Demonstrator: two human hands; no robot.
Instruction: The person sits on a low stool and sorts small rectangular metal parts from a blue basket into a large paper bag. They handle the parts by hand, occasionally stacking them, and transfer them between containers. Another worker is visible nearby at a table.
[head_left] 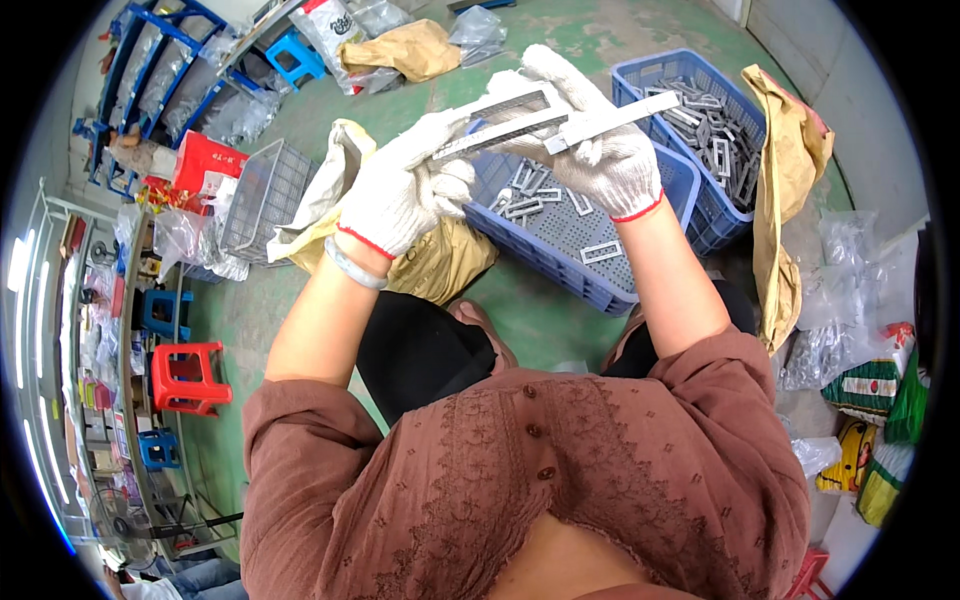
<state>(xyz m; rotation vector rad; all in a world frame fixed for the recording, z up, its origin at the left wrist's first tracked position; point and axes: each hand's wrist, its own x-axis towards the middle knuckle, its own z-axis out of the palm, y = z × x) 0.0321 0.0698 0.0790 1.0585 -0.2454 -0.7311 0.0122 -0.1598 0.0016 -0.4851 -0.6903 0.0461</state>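
Observation:
White knitted gloves with red cuffs cover both hands. My left hand [400, 190] is closed on the near end of a long grey rectangular frame [500, 133], tilted up to the right. My right hand [608, 168] is closed round a flat pale grey strip [625, 117]; its left end meets or overlaps the frame's right end. Some right fingers are hidden behind these pieces. Below the hands stands a blue perforated plastic crate [560, 268] with several grey frame pieces [601, 252] inside. Behind it on the right, another blue crate [722, 232] is heaped with similar pieces [715, 125].
A yellowish woven sack [445, 262] lies left of the near crate, beside a grey wire-like basket [262, 205]. Brown paper sacking [780, 210] hangs at the right crate. A red stool [190, 378] and shelving stand left. Plastic bags [835, 300] lie right.

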